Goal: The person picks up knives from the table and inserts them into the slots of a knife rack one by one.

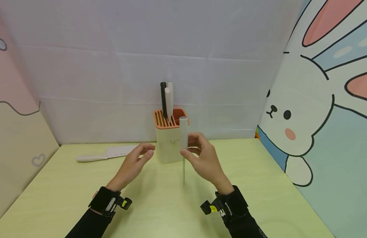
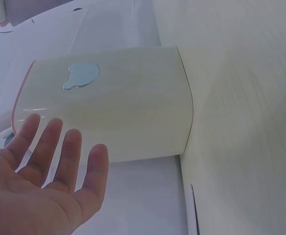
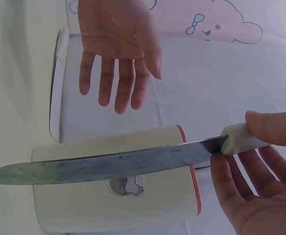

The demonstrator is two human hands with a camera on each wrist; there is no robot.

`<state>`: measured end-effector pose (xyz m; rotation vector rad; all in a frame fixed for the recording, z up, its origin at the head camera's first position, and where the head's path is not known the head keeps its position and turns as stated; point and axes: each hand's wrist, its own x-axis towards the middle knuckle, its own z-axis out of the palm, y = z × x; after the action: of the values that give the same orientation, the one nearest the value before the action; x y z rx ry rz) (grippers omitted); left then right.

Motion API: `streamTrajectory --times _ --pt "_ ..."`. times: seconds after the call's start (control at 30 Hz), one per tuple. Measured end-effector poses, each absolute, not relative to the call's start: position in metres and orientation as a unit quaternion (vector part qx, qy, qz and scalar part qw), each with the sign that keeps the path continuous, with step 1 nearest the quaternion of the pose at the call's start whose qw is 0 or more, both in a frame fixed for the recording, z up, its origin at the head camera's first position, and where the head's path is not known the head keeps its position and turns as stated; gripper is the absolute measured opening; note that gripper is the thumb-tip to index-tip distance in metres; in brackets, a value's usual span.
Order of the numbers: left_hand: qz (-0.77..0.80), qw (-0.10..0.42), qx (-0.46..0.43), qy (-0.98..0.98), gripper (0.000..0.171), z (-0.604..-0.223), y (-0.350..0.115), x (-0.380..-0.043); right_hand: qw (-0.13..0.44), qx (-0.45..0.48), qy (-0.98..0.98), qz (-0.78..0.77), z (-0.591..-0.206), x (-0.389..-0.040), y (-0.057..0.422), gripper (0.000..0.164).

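My right hand [image 1: 207,162] grips the white handle of a kitchen knife [image 1: 183,134], held upright with its blade pointing down. In the right wrist view the long, narrow blade of this knife [image 3: 108,167] passes in front of the cream knife block [image 3: 74,213], apparently not slotted into it. That block [image 1: 166,148] has an orange slotted top holding a black-handled knife [image 1: 163,99] and white-handled pieces [image 1: 168,100]. My left hand [image 1: 135,163] is held beside the block's left side, fingers loosely extended and holding nothing; the left wrist view shows its palm [image 2: 30,200].
A white-handled cleaver [image 1: 118,152] lies flat on the pale table [image 1: 159,205], left of the block and partly behind my left hand. A white sheet [image 1: 112,76] hangs behind. Cartoon-printed panels [image 1: 329,152] flank both sides.
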<state>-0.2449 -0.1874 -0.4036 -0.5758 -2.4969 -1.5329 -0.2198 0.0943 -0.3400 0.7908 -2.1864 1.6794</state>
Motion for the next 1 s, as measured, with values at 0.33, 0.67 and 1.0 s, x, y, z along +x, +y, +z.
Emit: streamTrajectory --times 0.33,0.67,1.0 --pt "-0.509 0.077 -0.194 -0.835 0.039 -0.404 -0.187 -0.246 0.138 0.277 -0.740 0.598 -0.342 -0.220 0.093 0.045" --pt "-0.511 0.071 -0.194 -0.834 0.043 -0.403 -0.184 -0.244 0.140 0.273 -0.738 0.601 -0.343 -0.219 0.093 0.044" --pt "-0.513 0.091 -0.223 -0.824 0.043 -0.393 -0.178 -0.239 0.145 0.273 -0.731 0.608 -0.343 -0.219 0.091 0.044"
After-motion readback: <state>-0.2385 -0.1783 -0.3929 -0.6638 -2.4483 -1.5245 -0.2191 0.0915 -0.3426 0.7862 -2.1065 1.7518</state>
